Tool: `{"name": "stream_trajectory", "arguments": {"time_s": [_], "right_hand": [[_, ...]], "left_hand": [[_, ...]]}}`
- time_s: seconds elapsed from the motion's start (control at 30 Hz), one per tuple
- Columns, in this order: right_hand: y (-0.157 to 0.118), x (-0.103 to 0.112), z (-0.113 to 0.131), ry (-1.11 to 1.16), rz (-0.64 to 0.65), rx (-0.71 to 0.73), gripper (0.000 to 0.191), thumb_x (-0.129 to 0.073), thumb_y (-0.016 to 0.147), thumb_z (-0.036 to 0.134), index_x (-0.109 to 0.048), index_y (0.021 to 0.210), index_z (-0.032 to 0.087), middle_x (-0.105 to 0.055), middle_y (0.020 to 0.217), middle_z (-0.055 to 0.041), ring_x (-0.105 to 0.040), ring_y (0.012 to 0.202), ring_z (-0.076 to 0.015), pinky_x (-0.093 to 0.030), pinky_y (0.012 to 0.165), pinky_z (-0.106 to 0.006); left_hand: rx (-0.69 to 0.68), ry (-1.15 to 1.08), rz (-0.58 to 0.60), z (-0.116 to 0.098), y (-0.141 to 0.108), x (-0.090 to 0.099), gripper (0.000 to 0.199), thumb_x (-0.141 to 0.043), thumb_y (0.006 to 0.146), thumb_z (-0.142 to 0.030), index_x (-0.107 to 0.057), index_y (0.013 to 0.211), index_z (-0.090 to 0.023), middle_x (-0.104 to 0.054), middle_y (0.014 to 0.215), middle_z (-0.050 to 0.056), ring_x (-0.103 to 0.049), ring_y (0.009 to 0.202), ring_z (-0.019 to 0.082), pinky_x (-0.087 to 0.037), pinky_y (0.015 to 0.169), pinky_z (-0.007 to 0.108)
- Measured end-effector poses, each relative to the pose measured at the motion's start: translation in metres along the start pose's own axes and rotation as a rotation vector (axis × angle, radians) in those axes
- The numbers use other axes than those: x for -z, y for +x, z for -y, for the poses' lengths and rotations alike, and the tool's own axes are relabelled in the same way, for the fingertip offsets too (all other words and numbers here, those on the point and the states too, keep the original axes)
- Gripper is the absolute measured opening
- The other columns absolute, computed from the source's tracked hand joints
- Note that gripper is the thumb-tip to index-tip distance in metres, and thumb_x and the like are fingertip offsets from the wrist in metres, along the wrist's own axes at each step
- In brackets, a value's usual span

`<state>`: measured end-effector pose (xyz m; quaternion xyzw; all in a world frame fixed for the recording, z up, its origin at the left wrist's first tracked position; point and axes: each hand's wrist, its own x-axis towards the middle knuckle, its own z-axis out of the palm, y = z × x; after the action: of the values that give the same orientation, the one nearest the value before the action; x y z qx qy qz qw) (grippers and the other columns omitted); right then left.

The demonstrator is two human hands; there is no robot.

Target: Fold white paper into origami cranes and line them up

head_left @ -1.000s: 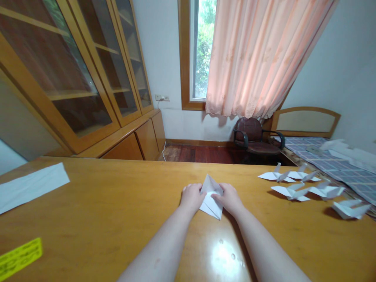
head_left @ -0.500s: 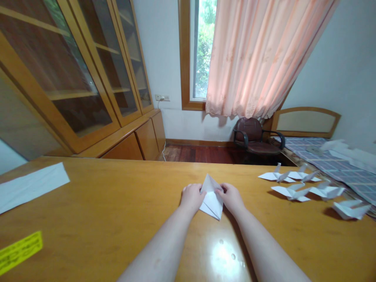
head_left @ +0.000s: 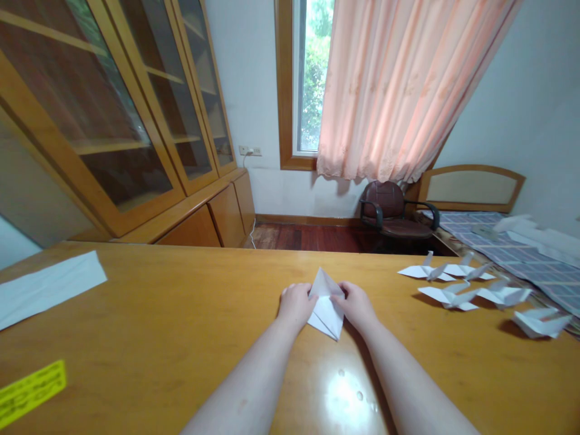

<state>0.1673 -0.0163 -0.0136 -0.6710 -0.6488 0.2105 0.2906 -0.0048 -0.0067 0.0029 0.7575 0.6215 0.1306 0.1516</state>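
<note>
A folded sheet of white paper (head_left: 327, 314) lies on the wooden table in front of me, diamond-like, with one corner pointing away and crease lines on its near half. My left hand (head_left: 296, 304) grips its left edge, thumb on top. On the opposite edge, my right hand (head_left: 357, 304) holds the paper with its thumb pressed on the upper face and fingers curled at the side. Fingertips under the paper are hidden. Off to the right stand several folded paper cranes (head_left: 448, 296) with spread wings.
The wooden table (head_left: 181, 338) carries a white paper strip (head_left: 49, 287) at far left and a yellow label (head_left: 31, 393) at near left. Beyond are a glass-door cabinet (head_left: 181, 187), a brown armchair (head_left: 389, 208) and a bed (head_left: 512, 241) with stacked white paper.
My right thumb has shifted slightly left over the paper. Otherwise both hands and the paper stay almost where they were.
</note>
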Motion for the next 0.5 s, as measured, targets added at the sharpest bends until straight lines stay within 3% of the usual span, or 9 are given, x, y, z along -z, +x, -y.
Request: {"name": "stream_trajectory", "arguments": {"time_s": [0.5], "right_hand": [[0.0, -0.0006, 0.0002, 0.006, -0.02, -0.002, 0.015, -0.054, 0.071, 0.029, -0.062, 0.078, 0.019, -0.065, 0.076, -0.0028, -0.056, 0.07, -0.0169, -0.036, 0.059, -0.024]], "left_hand": [[-0.008, 0.004, -0.027, 0.0018, 0.0008, -0.0028, 0.022, -0.051, 0.077, -0.039, -0.063, 0.084, -0.022, -0.067, 0.088, 0.005, -0.057, 0.088, 0.021, -0.037, 0.075, 0.029]]}}
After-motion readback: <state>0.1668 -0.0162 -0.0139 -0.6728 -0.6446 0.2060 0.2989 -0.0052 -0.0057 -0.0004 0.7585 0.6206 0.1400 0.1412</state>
